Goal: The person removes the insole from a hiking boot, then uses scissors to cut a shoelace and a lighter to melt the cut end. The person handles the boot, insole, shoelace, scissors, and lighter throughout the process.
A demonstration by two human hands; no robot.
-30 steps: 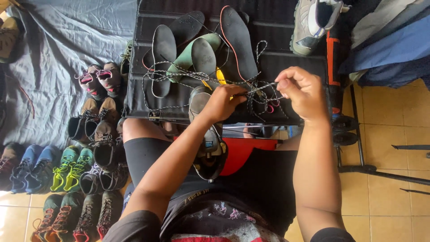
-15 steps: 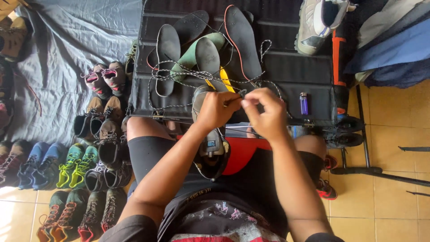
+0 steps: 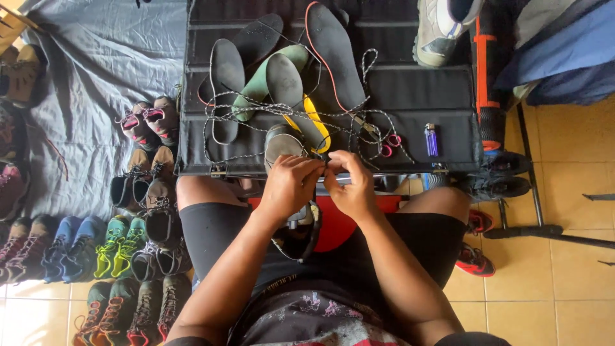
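Five insoles [image 3: 225, 83] are lying on the black table [image 3: 410, 96] in the upper middle, along with one purple lighter [image 3: 431, 139] and one pair of pink-handled scissors [image 3: 388, 145]. One grey shoe [image 3: 439, 29] is sitting at the upper right.

Insoles [image 3: 285, 80] on table [image 3: 410, 96]; shoes [image 3: 122, 247] perhaps floor-left.

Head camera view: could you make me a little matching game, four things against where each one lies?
Things:
1. lighter
2. small scissors
3. grey shoe
4. green shoes

Places:
A. top right corner of the black table
B. floor row, left of the person's leg
C. table, right of the scissors
D. table, above the right hand

Pairs: 1-C, 2-D, 3-A, 4-B
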